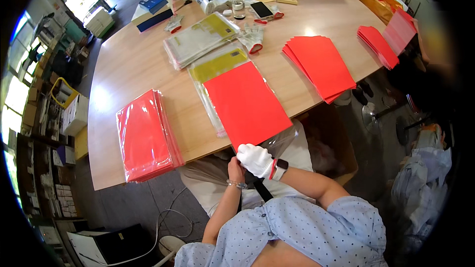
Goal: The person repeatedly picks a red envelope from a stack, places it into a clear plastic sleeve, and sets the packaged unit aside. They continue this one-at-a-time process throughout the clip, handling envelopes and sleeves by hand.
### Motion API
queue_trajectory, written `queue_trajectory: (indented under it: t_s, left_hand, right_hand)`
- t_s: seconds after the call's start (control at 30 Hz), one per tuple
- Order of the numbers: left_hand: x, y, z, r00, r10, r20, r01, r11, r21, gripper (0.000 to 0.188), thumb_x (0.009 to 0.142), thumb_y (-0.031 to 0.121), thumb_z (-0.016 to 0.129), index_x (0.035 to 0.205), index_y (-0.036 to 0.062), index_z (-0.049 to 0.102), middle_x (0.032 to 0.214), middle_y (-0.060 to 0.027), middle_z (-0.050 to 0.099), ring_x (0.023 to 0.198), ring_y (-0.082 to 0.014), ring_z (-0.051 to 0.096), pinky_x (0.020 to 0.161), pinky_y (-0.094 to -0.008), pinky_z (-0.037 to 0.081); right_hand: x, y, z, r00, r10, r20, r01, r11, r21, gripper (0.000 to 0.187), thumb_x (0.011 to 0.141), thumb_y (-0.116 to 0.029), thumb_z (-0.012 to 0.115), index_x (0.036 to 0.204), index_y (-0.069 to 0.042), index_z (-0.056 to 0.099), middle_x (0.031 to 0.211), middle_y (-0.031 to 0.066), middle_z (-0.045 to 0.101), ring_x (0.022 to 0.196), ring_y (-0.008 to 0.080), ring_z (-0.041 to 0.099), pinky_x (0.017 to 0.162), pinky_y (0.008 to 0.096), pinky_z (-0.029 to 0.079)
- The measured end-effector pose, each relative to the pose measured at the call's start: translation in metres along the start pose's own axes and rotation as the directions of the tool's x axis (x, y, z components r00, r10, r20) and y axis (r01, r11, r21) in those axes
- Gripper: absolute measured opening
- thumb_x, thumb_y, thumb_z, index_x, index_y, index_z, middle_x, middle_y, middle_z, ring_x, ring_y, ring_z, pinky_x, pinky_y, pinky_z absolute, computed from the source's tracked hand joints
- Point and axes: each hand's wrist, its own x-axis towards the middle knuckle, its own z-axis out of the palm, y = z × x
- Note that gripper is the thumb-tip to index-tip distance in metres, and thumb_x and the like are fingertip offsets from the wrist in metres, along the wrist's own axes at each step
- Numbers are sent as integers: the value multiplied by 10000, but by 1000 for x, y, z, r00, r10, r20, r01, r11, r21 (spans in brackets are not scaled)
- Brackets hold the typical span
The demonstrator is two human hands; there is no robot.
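Observation:
A red sheet (247,101) lies at the table's front edge, its near end sticking out over my lap. Clear plastic of a sleeve (281,141) shows past its near right corner. My right hand (255,160), in a white glove with a red cuff, is closed on the sleeve's near end. Bare and closed, my left hand (236,170) meets it from the left; its fingertips are partly hidden, and it seems to pinch the same plastic. Under the red sheet are clear bags with a yellow-green panel (217,64). At left stands a stack of red sheets in shiny plastic (146,138).
Fanned red sheets (320,66) lie right of centre, with more red sheets (377,45) at the right edge. A bag pile (202,39), loose gloves (253,37), a phone (261,10) and a glass bottle (238,4) sit farther back. A cardboard box (341,141) stands below the table.

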Motion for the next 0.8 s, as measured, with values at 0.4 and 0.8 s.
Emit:
queue_trajectory:
  t_s: [0.4,0.8]
  left_hand:
    - [-16,31,-21,940,301,162,-341,785,518,307,912,249,472,981,-3,634,1046,-121,628,919,-223,614,798,-361,461]
    - [-20,78,-6,359,449,818,-762,-365,535,156,693,77,718,809,49,617,936,-102,605,851,-274,569,716,-373,468]
  right_hand:
    - [-229,282,-66,612,603,512,-259,764,-591,181,802,-150,491,847,-78,650,876,132,651,795,279,629,722,365,500]
    - [-49,161,-96,965,-163,-207,208,954,216,62,743,-117,620,782,-83,586,754,44,601,721,236,590,607,323,475]
